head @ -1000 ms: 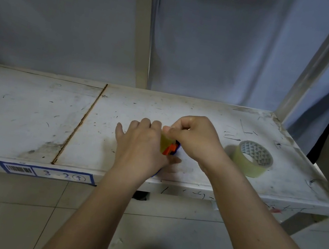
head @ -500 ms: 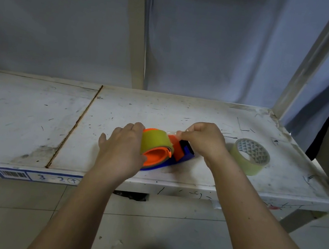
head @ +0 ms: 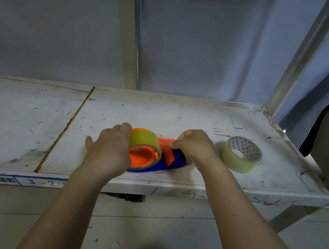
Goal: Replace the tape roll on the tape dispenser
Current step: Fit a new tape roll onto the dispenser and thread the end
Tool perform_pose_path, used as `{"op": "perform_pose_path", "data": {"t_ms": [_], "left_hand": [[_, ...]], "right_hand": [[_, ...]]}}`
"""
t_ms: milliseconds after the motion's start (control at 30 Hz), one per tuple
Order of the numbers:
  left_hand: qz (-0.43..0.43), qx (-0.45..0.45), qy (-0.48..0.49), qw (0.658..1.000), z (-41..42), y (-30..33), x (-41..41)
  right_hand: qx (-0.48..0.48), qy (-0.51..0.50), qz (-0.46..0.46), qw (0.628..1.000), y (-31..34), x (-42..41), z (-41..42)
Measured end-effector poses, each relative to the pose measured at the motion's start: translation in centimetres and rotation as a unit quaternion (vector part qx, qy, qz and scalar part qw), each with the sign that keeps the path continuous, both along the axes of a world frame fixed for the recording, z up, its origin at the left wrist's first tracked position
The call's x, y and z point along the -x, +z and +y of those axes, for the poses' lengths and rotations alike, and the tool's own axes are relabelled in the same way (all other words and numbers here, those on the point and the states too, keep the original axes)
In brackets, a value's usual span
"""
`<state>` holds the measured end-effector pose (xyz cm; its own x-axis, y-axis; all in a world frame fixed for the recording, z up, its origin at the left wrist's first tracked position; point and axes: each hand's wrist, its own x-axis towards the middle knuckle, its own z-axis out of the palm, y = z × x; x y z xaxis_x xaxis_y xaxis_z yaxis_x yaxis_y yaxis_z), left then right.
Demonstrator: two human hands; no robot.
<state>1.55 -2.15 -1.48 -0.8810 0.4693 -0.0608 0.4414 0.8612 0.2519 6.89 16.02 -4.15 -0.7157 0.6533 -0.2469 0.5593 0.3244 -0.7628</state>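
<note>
An orange and blue tape dispenser (head: 161, 162) lies on its side on the white shelf (head: 181, 118), near the front edge. A yellowish tape roll (head: 143, 140) sits on its orange hub. My left hand (head: 110, 148) rests against the roll's left side, fingers curled over it. My right hand (head: 193, 146) pinches at the dispenser's orange front part, thumb and fingers closed there. A second, thinner tape roll (head: 240, 154) with a patterned cardboard core lies flat on the shelf, to the right of my right hand.
The shelf is scuffed, with a seam (head: 66, 128) running front to back on the left. A barcode label (head: 21, 181) reading 3-2 is on the front edge. Metal uprights (head: 131, 54) stand behind, a grey curtain beyond. Tiled floor lies below.
My hands have parted, uncovering the dispenser and its roll. The right hand has shifted right along the dispenser's front; the left hand stays on the roll. The loose roll has not moved.
</note>
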Motion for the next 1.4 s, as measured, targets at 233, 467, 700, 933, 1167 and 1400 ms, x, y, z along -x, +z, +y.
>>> {"op": "perform_pose_path", "data": {"t_ms": [233,467,700,933,1167,1400], "left_hand": [[-0.019,0.062,-0.072,0.995,1.9,1.1,-0.9],[0.038,0.166,-0.145,0.975,6.1,2.0,-0.4],[0.058,0.167,-0.16,0.971,6.6,1.3,0.5],[0.072,0.161,-0.152,0.973,6.5,1.0,0.6],[0.077,0.164,-0.157,0.971,6.5,1.2,0.5],[0.065,0.165,-0.156,0.972,6.5,1.4,0.6]], "right_hand": [[-0.029,0.008,-0.036,0.999,-0.6,0.2,-0.3],[-0.026,0.007,-0.042,0.999,-0.7,0.4,0.0],[0.015,0.007,-0.007,1.0,-0.7,0.5,0.6],[0.017,-0.019,-0.019,0.999,-1.0,0.2,0.9],[0.005,-0.019,-0.033,0.999,-1.4,0.0,1.5],[-0.019,-0.008,-0.064,0.998,-2.4,0.2,2.2]]}}
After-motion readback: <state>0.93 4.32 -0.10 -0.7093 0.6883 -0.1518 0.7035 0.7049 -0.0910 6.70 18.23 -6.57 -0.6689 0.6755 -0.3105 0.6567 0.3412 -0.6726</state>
